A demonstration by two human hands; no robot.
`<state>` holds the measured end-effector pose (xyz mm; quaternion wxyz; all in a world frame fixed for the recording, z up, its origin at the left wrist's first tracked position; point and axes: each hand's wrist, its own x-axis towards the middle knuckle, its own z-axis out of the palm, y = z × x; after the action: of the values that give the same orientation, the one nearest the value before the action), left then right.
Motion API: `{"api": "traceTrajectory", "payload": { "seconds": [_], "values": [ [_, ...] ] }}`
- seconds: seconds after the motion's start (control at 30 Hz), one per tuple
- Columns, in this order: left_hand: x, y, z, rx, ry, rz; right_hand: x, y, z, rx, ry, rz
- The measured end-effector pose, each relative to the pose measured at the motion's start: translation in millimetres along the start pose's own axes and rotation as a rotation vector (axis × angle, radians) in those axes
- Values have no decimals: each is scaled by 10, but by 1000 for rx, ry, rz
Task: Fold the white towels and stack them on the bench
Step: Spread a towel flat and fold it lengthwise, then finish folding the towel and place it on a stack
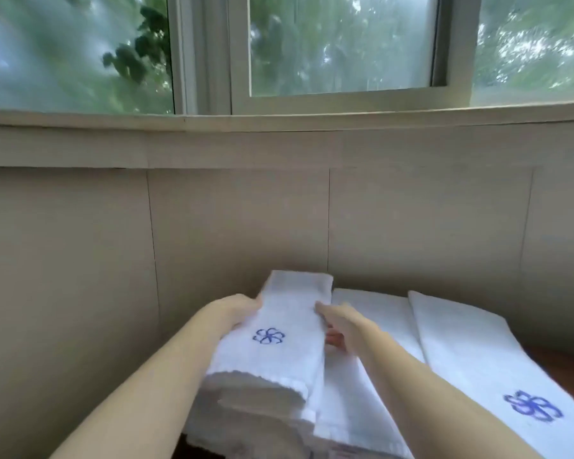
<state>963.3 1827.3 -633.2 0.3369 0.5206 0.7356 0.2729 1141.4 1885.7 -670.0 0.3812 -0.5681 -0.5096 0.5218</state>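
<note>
Soft daylight came from the window [342, 44] at twelve o'clock; the foliage outside was motion-smeared, edges bowed, shadows faint and dim.

The towels [289, 329] are white cloth with a soft, matt, slightly nubbly weave and blue stitched flower marks. Right of them, the bench [567, 369] shows reddish-brown wood. Behind them, the wall [239, 220] is smooth, matt beige panelling.

Folded white towel [289, 329], blue flower emblem, atop stack [262, 412]; left hand [237, 309] grips its 9 o'clock edge, right hand [340, 321] its 3 o'clock edge. Two folded towels [471, 356] beside, 3 o'clock.
</note>
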Motion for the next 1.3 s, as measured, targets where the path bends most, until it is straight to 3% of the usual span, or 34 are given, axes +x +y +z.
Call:
{"api": "traceTrajectory", "payload": {
  "seconds": [0.07, 0.2, 0.3, 0.37, 0.47, 0.53, 0.6, 0.7, 0.8, 0.87, 0.97, 1.17, 1.23, 1.3],
  "values": [
    [116, -152, 41, 58, 36, 42, 157, 183, 56, 11, 65, -55],
    [137, -172, -21, -161, -41, 144, 292, 94, 88, 59, 108, -93],
    [216, -83, 15, -155, 216, 290, 337, 28, 116, 140, 172, -221],
    [265, -67, 60, -122, 266, 290, 333, 26, 117, 66, 209, -296],
    [317, -137, 124, 62, 182, 113, 342, 52, 105, 32, 114, -216],
    [296, -140, 96, 17, 125, 83, 348, 1, 66, 30, 28, -171],
    [293, -133, 38, -69, 53, 138, 372, -87, 28, -8, -32, -175],
    [349, -156, 0, -93, -23, 290, 479, -185, 27, 122, -32, -254],
    [404, -205, 102, -78, 46, 449, 565, -162, 105, 145, 24, -429],
    [434, -233, 170, -111, 77, 479, 616, -69, 139, 84, 70, -454],
    [453, -246, 169, -19, 132, 434, 647, 50, 151, -48, 95, -332],
    [295, -275, 53, 248, 160, 184, 385, 54, 128, -623, 166, -371],
    [159, -336, 33, 263, 141, 98, 178, 60, 159, -812, 117, -398],
    [0, -429, 37, 206, 110, 33, -95, 114, 216, -790, 4, -375]
  ]
}}
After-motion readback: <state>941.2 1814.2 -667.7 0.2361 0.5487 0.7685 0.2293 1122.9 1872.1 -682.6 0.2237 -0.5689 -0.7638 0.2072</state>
